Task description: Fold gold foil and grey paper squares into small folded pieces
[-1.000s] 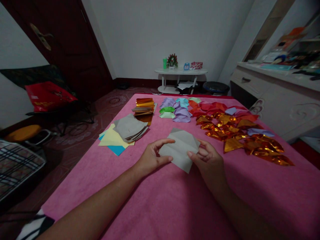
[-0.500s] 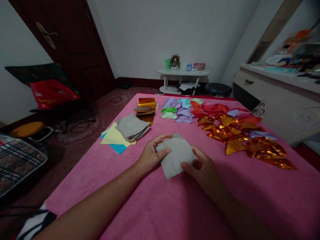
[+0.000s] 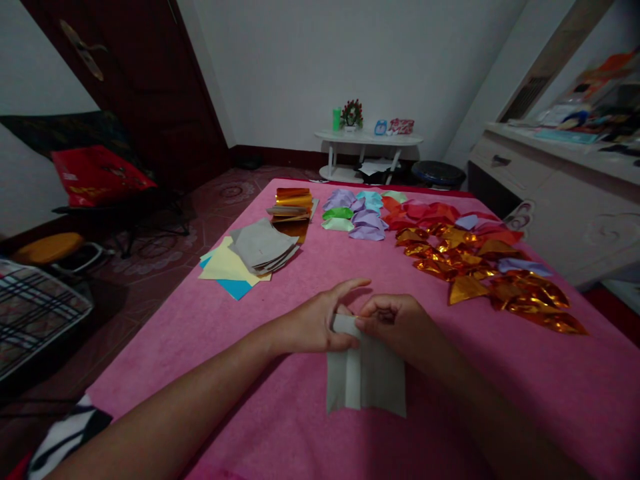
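Observation:
A grey sheet of paper (image 3: 383, 380) with lengthwise creases is held over the pink cloth, near the middle of the view. My left hand (image 3: 320, 323) grips its far left part, thumb on top and the forefinger stretched out beyond the edge. My right hand (image 3: 395, 323) pinches the far edge between thumb and fingers. Ahead to the left lies a stack of grey paper sheets (image 3: 265, 243), on top of yellow paper (image 3: 227, 263) and blue paper (image 3: 235, 288). Behind it stand gold foil sheets (image 3: 293, 200).
Folded purple, green and blue papers (image 3: 367, 223) lie at the table's far middle. Red folded papers (image 3: 425, 217) and shiny gold folded pieces (image 3: 530, 300) spread along the right. A pink cloth (image 3: 240, 387) covers the table. Beyond are a white side table (image 3: 367, 138) and a drawer cabinet (image 3: 560, 180).
The grey paper has turned and come down nearer to me, its creases now running away from me. My right hand has moved to the far edge; my left forefinger has stretched out.

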{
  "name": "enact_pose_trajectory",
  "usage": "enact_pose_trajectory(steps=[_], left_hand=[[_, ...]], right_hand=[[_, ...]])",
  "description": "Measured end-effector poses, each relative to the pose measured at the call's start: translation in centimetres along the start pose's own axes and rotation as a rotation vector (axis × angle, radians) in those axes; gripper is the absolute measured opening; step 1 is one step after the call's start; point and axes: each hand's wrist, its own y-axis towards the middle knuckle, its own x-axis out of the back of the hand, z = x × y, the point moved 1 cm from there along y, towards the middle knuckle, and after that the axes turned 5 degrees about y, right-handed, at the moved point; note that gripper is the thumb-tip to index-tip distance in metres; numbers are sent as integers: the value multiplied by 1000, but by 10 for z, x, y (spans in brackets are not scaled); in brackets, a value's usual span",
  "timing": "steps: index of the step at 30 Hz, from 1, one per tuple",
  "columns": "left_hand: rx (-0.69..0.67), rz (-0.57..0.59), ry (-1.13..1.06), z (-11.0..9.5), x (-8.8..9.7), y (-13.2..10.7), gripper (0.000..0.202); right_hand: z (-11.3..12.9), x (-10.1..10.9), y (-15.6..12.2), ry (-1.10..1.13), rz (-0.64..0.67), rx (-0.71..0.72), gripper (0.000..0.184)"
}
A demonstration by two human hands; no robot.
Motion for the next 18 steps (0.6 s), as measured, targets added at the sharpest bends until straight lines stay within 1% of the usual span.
enact_pose_trajectory(steps=[2,5,7,9,11,14,16,18], left_hand=[[13,-55,-24,-1,2,0,87],[55,-179,-128,4,10,1,84],[102,-244,-228,11,17,1,85],[131,-294,-260,18,25,2,87],[138,-325,-195,24,32,1,78],[115,-344,-14,30,39,0,58],[91,-367,135,33,41,-1,55],[39,-398,317,34,40,-3,60]], right_hand=[[3,-2,-2,-49,-76,-4,15],[1,-4,-2,58,-200,-35,18],[-3,-5,-2,148,-195,-72,20],[-6,-9,-3,169,-129,-112,20],[-9,-13,-4,122,-69,-145,19],[-13,-18,-5,39,-39,-187,18],[-16,-19,-5,-18,-40,-210,17],[-17,-19,-5,-114,-53,-191,16]])
